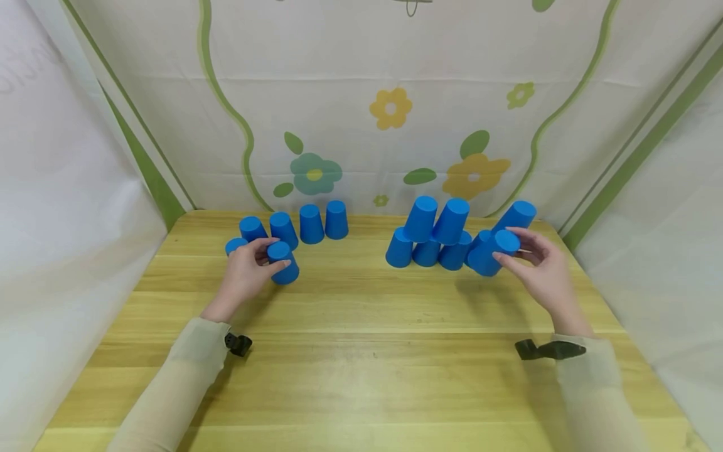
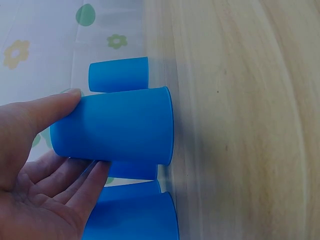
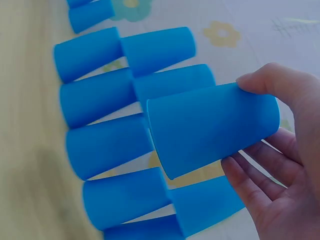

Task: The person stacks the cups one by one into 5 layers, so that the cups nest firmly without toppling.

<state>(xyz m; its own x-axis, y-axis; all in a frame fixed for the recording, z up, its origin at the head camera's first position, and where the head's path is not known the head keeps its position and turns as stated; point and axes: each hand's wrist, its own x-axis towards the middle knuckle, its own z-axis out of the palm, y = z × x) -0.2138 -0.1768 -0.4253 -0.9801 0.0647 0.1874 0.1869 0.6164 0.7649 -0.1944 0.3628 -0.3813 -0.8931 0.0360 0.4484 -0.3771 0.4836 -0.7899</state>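
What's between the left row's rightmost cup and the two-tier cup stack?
No objects: the head view shows only bare wooden tabletop between that rightmost blue cup and the two-tier stack.

The left forearm (image 1: 175,383) slants far and rightward, the left hand (image 1: 246,272) pinching between thumb (image 2: 52,108) and fingers (image 2: 90,190); the right forearm (image 1: 590,389) slants far and leftward, the right hand (image 1: 541,271) gripping likewise.

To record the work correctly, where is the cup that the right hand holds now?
In the head view, the held cup is right of centre, in the right hand, in front of the rightmost stacked cups.
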